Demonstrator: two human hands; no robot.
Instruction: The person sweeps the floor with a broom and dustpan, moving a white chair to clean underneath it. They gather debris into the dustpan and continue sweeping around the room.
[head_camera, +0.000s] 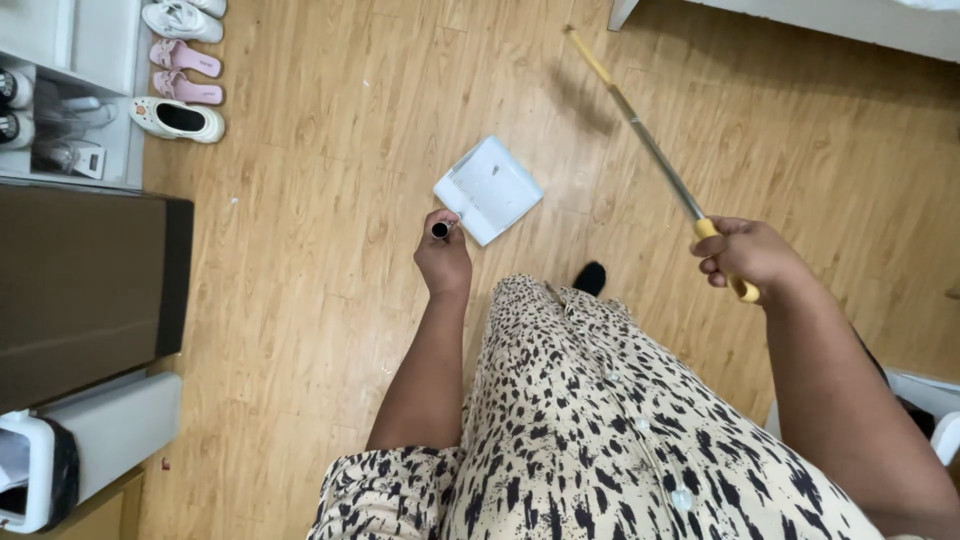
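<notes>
At the upper left of the frame, several shoes (182, 119) lie in a row beside a white shelf (95, 60), and a dark cabinet (85, 290) stands below them. Near the centre, the left hand (443, 262) is closed in a fist around the top end of an upright handle (440, 230), of which only the round dark end shows. Just beside it, to the upper right, the white dustpan (490, 188) rests flat on the wooden floor (330, 200); its open edge seems to point to the upper right, though I cannot tell this surely. It looks light and stiff, made of plastic, so the grip at the handle top should be enough.

Further right, the right hand (745, 258) wraps its fingers, pressed together, around the yellow grip of a long stick (655, 155). Its long axis runs diagonally from this hand toward the upper middle of the frame, where a yellow tip (585, 50) ends it. The metal shaft looks thin, rigid and rather smooth; the yellow part is probably the less slippery place to hold. The working end is not visible.
</notes>
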